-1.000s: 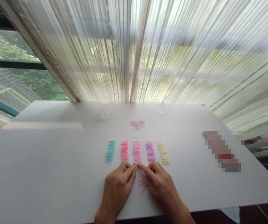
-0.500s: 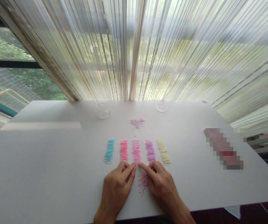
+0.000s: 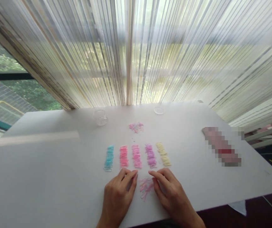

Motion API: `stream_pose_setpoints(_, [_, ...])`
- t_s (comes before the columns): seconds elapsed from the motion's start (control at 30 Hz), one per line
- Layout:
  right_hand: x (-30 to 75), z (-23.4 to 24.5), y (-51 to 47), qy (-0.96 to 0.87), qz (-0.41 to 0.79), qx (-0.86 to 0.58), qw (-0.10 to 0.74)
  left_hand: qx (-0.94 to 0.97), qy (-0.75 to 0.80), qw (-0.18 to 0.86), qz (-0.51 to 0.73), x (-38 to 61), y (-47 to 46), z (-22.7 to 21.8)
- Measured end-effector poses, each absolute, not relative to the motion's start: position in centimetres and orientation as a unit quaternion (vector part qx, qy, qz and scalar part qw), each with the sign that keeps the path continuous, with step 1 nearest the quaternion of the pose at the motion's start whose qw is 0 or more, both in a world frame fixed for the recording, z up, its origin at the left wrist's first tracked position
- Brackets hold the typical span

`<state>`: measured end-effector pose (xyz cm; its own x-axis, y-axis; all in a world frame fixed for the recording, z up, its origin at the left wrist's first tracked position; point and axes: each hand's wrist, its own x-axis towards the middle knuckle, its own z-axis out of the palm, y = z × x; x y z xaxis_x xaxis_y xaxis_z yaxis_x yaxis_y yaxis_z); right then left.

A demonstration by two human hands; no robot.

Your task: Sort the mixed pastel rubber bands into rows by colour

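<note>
Five columns of small elastic bands lie side by side: turquoise bands, coral-pink bands, pink bands, purple bands and yellow bands. My left hand rests just below the coral and pink columns, thumb and index finger pressed together; anything between them is too small to make out. Below the purple column is my right hand, index finger stretched forward and thumb apart from it. Between both hands lies a loose pile of mixed pink and pale bands, its right edge by my right thumb.
Farther back sits another mixed heap of bands. A clear round container stands at the back left of the white table, and a clear round lid at the back centre. A pixelated pinkish object lies right.
My hands have drawn apart from the foot of the pink column, where their fingertips nearly met. The right hand has moved right, with its index finger lifted away. The view has tilted slightly.
</note>
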<state>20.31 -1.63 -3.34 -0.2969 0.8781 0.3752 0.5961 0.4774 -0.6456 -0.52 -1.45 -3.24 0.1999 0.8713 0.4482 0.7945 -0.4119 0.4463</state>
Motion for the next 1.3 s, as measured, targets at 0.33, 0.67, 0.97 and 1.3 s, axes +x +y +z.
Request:
stream_pose_setpoints(0.33, [21.6, -2.7, -2.6, -0.787, 0.208, -0.48, 0.325, 0.804, 0.496, 0.08, 0.319, -1.3, -2.3, -3.0])
stream_pose_setpoints(0.67, [21.2, -2.9, -1.6, -0.803, 0.215, -0.454, 0.32, 0.805, 0.487, 0.09, 0.327, -1.4, -2.4, -3.0])
stream_pose_setpoints(0.97, [21.5, -3.2, -1.6, -0.799, 0.221, -0.449, 0.334, 0.802, 0.488, 0.102, 0.329, -1.3, -2.4, -2.8])
stream_pose_setpoints(1.3, [21.5, -2.7, -1.9, -0.785, 0.233, -0.443, 0.366, 0.804, 0.482, 0.097, 0.335, -1.3, -2.4, -2.6])
